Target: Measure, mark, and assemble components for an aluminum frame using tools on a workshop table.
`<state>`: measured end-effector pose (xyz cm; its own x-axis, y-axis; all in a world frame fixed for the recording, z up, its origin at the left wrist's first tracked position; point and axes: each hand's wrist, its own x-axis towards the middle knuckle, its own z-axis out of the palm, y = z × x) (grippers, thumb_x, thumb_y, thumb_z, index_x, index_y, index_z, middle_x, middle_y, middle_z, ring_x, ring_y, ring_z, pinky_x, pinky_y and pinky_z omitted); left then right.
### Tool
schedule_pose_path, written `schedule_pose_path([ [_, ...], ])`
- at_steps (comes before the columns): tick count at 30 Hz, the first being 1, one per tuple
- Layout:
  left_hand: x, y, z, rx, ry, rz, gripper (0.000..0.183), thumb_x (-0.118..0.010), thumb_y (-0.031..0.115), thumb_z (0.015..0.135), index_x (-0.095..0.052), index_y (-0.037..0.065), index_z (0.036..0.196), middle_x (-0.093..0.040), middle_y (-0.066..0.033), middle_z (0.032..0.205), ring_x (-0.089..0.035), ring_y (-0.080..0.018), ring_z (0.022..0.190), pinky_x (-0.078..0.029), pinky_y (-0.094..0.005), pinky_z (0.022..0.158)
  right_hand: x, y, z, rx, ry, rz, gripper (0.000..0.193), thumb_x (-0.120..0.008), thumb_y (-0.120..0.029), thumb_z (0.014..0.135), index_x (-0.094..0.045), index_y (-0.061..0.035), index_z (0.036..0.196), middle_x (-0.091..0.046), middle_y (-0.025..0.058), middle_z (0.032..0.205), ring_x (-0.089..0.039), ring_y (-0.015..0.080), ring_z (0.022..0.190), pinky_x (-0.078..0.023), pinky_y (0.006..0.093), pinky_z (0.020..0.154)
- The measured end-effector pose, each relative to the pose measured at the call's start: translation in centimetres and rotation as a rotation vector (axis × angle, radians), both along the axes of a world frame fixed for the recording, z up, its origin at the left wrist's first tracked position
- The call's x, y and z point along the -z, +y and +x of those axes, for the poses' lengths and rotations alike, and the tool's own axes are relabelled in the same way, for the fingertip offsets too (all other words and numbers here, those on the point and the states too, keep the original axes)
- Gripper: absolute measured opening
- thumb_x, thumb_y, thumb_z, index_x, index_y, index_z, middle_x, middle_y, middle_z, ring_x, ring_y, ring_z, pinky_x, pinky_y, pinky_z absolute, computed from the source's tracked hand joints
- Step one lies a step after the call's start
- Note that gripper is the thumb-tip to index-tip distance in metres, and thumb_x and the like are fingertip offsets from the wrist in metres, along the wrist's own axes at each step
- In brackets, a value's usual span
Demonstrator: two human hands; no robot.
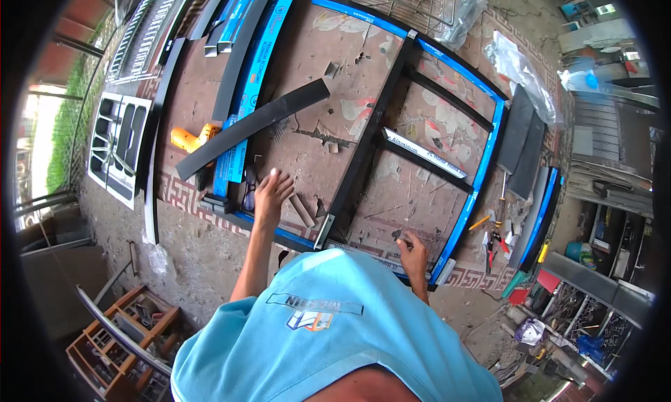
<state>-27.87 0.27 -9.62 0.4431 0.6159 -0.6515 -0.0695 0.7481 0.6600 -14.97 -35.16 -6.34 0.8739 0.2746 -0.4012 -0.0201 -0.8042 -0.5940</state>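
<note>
My left hand (272,192) is raised with its fingers stretched out and holds nothing. Just beyond it, a loose black metal profile (258,126) lies slantwise across long blue-taped profiles (260,59). Partly under that black piece is a yellow power drill (194,138). My right hand (414,254) is closed in a pinch on a small dark piece (397,234), too small to name. It is over the near right part of a black window or door frame (374,122), whose outer bars carry blue film (482,161). A crossbar with white film (423,154) spans the frame's right half.
A screwdriver (502,201), red-handled pliers (498,242) and a yellow pencil-like stick (479,222) lie right of the frame. Clear plastic wrap (521,73) is at the far right. A white-rimmed tray (120,150) lies left; a wooden rack (122,339) stands near left.
</note>
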Motion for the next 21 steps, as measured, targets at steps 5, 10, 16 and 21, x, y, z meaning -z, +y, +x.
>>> schedule_pose_path([
  [5, 0.2, -1.4, 10.1, 0.531, 0.261, 0.932, 0.06, -0.067, 0.039, 0.083, -0.052, 0.001, 0.127, -0.058, -0.0176, 0.122, -0.056, -0.0284, 0.112, -0.042, -0.0388, 0.097, -0.1, -3.9, -3.0, -0.032, -0.226, -0.081, 0.036, -0.068, -0.014, 0.077, -0.062, 0.0026, 0.108, -0.065, 0.0206, 0.102, -0.064, 0.0304, 0.09, -0.049, 0.0365, 0.08],
  [10, 1.0, -2.8, 19.4, 0.656, 0.22, 1.458, 0.087, -0.068, 0.042, 0.079, -0.024, 0.005, 0.143, -0.05, -0.0282, 0.125, -0.047, -0.042, 0.118, -0.038, -0.0435, 0.101, 0.5, -7.9, -6.9, 0.15, -0.258, -0.151, 0.051, -0.072, -0.018, 0.075, -0.056, 0.0, 0.12, -0.051, 0.0243, 0.124, -0.045, 0.0417, 0.116, -0.034, 0.0486, 0.099],
  [16, 4.0, -6.0, 16.8, 0.699, 0.468, 1.524, 0.081, -0.068, 0.019, 0.074, -0.025, -0.002, 0.14, -0.053, -0.0253, 0.119, -0.051, -0.0411, 0.109, -0.045, -0.0469, 0.088, 0.9, -12.2, -8.2, 0.279, -0.545, -0.296, 0.068, -0.075, -0.03, 0.073, -0.048, -0.0062, 0.13, -0.035, 0.0231, 0.133, -0.031, 0.044, 0.123, -0.024, 0.0549, 0.103],
  [21, 0.3, -14.1, 10.7, 0.441, 0.428, 1.426, 0.05, -0.065, 0.022, 0.08, -0.051, 0.002, 0.124, -0.055, -0.0196, 0.117, -0.049, -0.0366, 0.109, -0.037, -0.0424, 0.096, 1.8, -15.4, -5.8, -0.05, -0.604, -0.259, 0.051, -0.074, -0.035, 0.073, -0.064, -0.0065, 0.113, -0.046, 0.0211, 0.127, -0.033, 0.0417, 0.123, -0.022, 0.0567, 0.104],
])
